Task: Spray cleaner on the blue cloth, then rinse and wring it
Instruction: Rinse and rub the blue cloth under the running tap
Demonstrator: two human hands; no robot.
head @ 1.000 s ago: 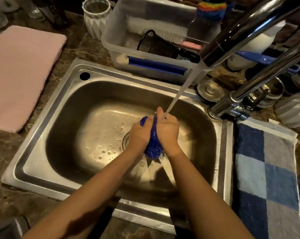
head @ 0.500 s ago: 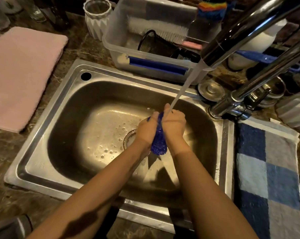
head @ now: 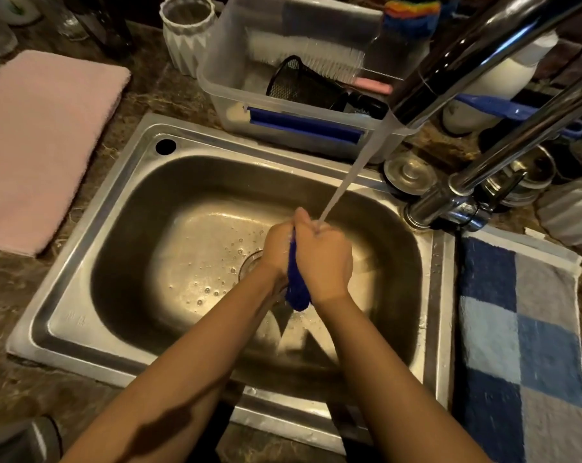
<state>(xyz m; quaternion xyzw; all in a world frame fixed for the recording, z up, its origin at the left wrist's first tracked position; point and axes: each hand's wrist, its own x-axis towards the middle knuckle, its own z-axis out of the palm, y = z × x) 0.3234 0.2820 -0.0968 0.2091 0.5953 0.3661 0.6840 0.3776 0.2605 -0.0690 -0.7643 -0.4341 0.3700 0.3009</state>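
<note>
I see my left hand [head: 277, 247] and right hand [head: 323, 252] pressed together, clamping the blue cloth [head: 296, 289] under the faucet stream [head: 346, 175] over the sink [head: 82, 315].

Brown marbled counter [head: 149, 91] with an inset steel sink [head: 82, 262]. Chrome faucet [head: 476, 51] mounted at the sink's right rear. Pink towel [head: 38, 145] lies left; checked mat [head: 523, 345] lies right. Clear bin [head: 236, 105] and white vase [head: 186, 31] stand behind. Lighting: dim, warm.
</note>
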